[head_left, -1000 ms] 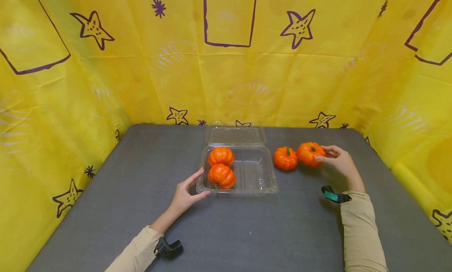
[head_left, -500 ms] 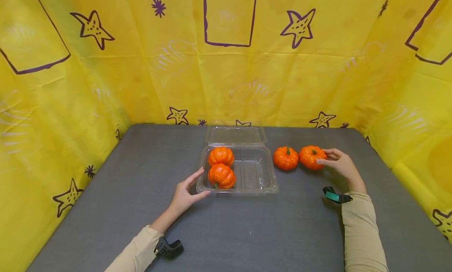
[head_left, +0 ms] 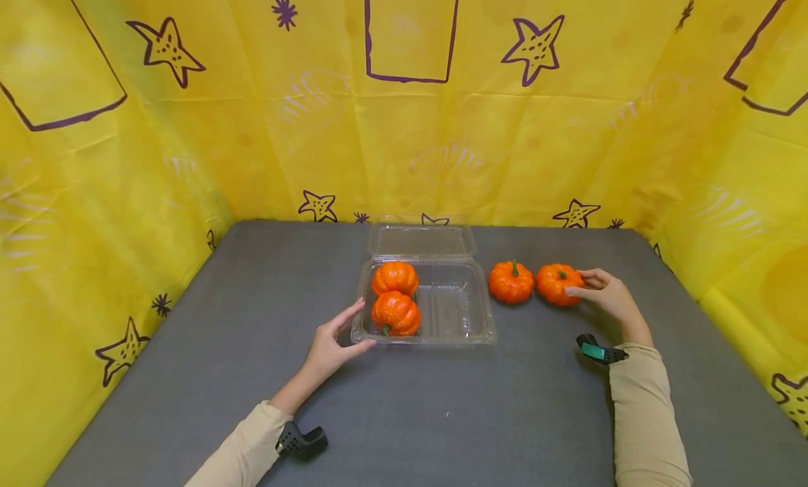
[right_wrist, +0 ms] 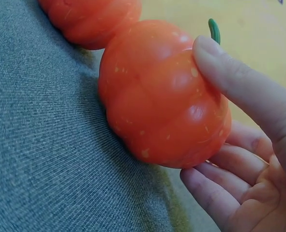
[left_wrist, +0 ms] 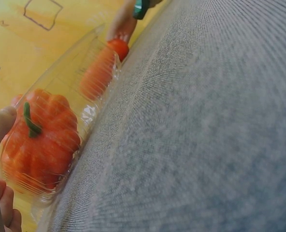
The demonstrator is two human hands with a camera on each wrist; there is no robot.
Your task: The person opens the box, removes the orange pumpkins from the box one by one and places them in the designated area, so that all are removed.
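An open clear plastic container (head_left: 451,311) sits on the table with two orange toy pumpkins in its left half, a rear pumpkin (head_left: 395,279) and a front pumpkin (head_left: 396,314). My left hand (head_left: 328,347) holds its front left corner between thumb and fingers. To the container's right stands a third pumpkin (head_left: 510,282), its green stem up. Just beyond it, my right hand (head_left: 609,297) grips a fourth pumpkin (right_wrist: 157,96) from the right side. In the right wrist view the thumb lies near its stem and the fingers reach around its lower side.
The container's hinged lid (head_left: 421,241) lies back toward the yellow patterned cloth (head_left: 404,143), which surrounds the far side and both flanks. Grey fabric covers the table (head_left: 442,410).
The pumpkin in my right hand has shifted slightly right and toward me, down onto the table, opening a small gap from its neighbour. My left hand has stayed at the container.
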